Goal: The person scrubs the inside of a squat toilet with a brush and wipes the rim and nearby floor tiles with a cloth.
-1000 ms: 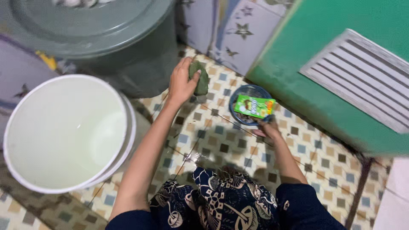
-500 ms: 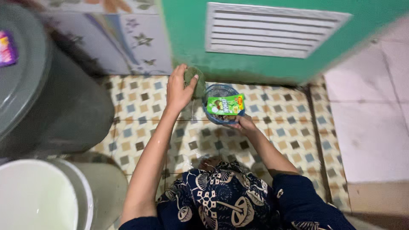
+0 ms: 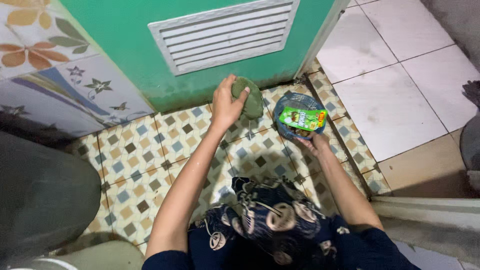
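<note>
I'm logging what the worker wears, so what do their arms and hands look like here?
Both forearms are bare, with dark navy sleeves only near the upper arms. The left hand and right hand wear no gloves; no rings or watch show.

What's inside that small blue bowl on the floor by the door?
A green sachet lies across the top of the blue bowl, which the right hand touches at its near rim. Something dark shows beneath the sachet, too covered to identify. The left hand holds a green scouring pad beside it.

A green door with a white slatted vent stands above the patterned floor tiles; a grey bin sits left of it.
</note>
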